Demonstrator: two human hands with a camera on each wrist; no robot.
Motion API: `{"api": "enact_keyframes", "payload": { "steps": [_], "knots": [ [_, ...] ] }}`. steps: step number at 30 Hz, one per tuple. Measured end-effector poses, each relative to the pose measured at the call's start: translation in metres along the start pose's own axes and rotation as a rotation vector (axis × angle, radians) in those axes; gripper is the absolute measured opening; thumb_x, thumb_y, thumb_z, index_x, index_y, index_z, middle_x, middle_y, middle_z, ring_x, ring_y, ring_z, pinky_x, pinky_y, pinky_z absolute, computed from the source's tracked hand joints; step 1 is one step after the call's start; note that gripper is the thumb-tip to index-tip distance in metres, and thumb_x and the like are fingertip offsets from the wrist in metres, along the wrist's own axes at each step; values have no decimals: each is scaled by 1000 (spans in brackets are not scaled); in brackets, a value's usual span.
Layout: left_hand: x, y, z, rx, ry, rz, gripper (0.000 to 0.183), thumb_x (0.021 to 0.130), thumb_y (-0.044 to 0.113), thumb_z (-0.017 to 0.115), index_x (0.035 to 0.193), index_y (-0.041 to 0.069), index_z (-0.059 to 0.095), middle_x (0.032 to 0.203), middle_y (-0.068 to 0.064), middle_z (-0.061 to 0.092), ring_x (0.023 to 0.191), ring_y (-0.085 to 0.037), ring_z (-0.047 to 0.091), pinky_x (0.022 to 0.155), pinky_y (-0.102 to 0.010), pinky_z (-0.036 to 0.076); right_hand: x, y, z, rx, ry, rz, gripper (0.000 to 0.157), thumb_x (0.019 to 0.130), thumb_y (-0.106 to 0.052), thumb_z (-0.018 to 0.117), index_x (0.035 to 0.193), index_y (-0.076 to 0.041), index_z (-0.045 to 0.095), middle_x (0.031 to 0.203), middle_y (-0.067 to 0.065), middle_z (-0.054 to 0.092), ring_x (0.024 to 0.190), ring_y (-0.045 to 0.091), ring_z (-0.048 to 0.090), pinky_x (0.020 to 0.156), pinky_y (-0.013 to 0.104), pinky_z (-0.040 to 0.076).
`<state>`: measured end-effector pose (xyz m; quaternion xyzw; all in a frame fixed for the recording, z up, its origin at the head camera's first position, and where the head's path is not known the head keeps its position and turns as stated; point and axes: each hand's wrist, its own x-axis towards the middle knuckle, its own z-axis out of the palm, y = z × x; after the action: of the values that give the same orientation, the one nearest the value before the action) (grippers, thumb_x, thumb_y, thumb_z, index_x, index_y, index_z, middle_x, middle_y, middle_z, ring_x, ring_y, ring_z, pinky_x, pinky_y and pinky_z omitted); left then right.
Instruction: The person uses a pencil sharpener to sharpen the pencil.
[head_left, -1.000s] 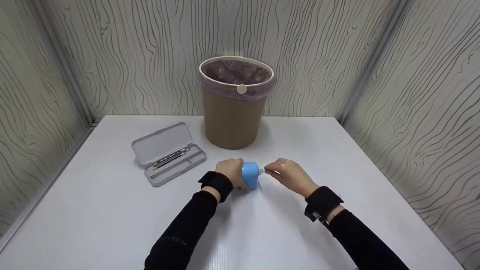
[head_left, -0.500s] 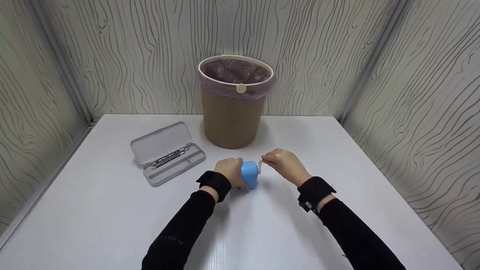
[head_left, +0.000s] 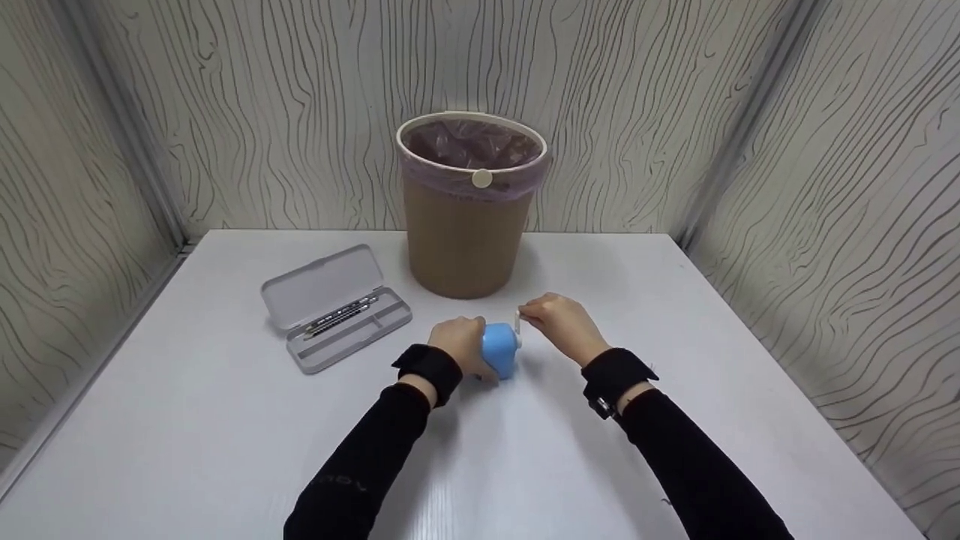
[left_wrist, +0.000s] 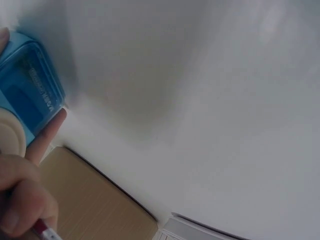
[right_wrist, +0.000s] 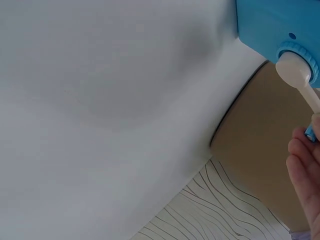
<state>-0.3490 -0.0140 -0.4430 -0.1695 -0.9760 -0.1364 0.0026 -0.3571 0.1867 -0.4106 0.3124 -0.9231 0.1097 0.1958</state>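
Note:
A blue hand-crank pencil sharpener [head_left: 498, 351] lies at the table's middle, its cranked end facing right. My left hand [head_left: 457, 343] grips its body from the left. In the left wrist view, a clear blue window [left_wrist: 31, 87] and a cream round part [left_wrist: 11, 134] show. A pencil [left_wrist: 47, 233] with a red and white end pokes out by the curled left fingers. My right hand [head_left: 564, 324] pinches the blue knob [right_wrist: 311, 133] at the end of the white crank [right_wrist: 311, 96], which points away from me, toward the back.
Behind the sharpener stands a brown bin [head_left: 463, 247] with a purple liner. On the left lies an open grey pencil case [head_left: 324, 281] with several pencils [head_left: 341, 316] in it. Patterned walls [head_left: 300, 112] bound the white table [head_left: 225, 435] at the back and sides.
The right hand has moved back and slightly left, turning the crank from pointing toward the right hand to pointing toward the back. The left hand and sharpener stay in place.

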Motion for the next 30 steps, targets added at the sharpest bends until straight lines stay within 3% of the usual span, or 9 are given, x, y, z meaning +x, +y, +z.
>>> {"api": "enact_keyframes", "payload": {
  "steps": [7, 15, 22, 30],
  "knots": [
    [1, -1, -2, 11, 0, 4, 82, 63, 54, 95, 123, 8, 64, 114, -11, 77, 102, -27, 74, 90, -42, 61, 5, 3, 6, -21, 26, -19, 17, 92, -10, 72, 106, -4, 80, 98, 11, 81, 93, 28, 76, 81, 38, 62],
    [4, -3, 1, 16, 2, 30, 81, 62, 54, 95, 123, 9, 64, 112, -9, 77, 101, -24, 74, 90, -40, 61, 6, 6, 22, -20, 19, 27, 13, 92, -8, 72, 101, -5, 81, 95, 11, 81, 91, 29, 75, 81, 40, 61],
    [3, -3, 2, 1, 12, 51, 78, 62, 51, 96, 120, 9, 65, 109, -8, 77, 96, -23, 73, 86, -39, 61, -9, 9, 51, -47, -101, 49, 5, 87, -2, 74, 85, -2, 79, 82, 10, 79, 77, 26, 73, 72, 38, 60],
    [2, -6, 4, 8, 41, 56, 77, 60, 52, 97, 117, 9, 65, 106, -7, 78, 93, -23, 74, 82, -39, 61, -17, 5, 57, -31, -76, 46, 6, 85, -4, 76, 79, -2, 77, 79, 10, 78, 74, 26, 73, 70, 38, 59]
  ]
}}
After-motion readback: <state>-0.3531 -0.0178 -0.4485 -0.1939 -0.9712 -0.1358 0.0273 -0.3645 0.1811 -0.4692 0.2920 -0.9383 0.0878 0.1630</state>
